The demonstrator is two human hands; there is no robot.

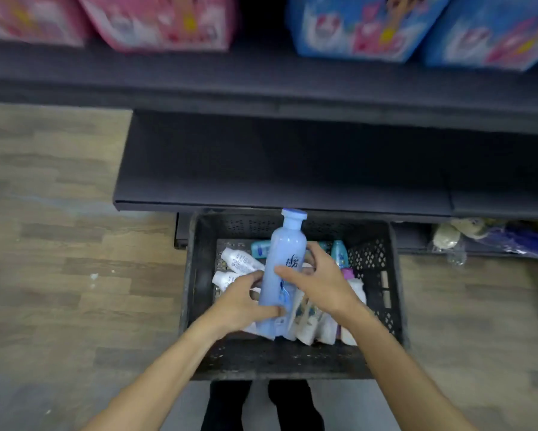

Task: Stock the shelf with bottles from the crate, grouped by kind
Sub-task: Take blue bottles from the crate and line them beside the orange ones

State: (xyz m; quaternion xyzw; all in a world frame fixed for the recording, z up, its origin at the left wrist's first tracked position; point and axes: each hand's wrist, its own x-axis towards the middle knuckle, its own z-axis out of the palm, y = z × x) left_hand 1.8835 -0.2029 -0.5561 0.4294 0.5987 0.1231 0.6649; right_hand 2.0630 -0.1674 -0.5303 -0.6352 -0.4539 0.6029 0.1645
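shelf (277, 169) bare, dark, above crate | crate (292, 359) on floor, holds mixed small bottles | blue bottle (280, 275) upright over crate, both hands gripping | left hand (239, 303) fingers curl low on body | right hand (319, 281) fingers wrap mid-body | likely stiff, smooth plastic, moderately heavy; hold mid-body

Single head view, looking steeply down, close over crate (199, 275), facing shelf (261, 169)
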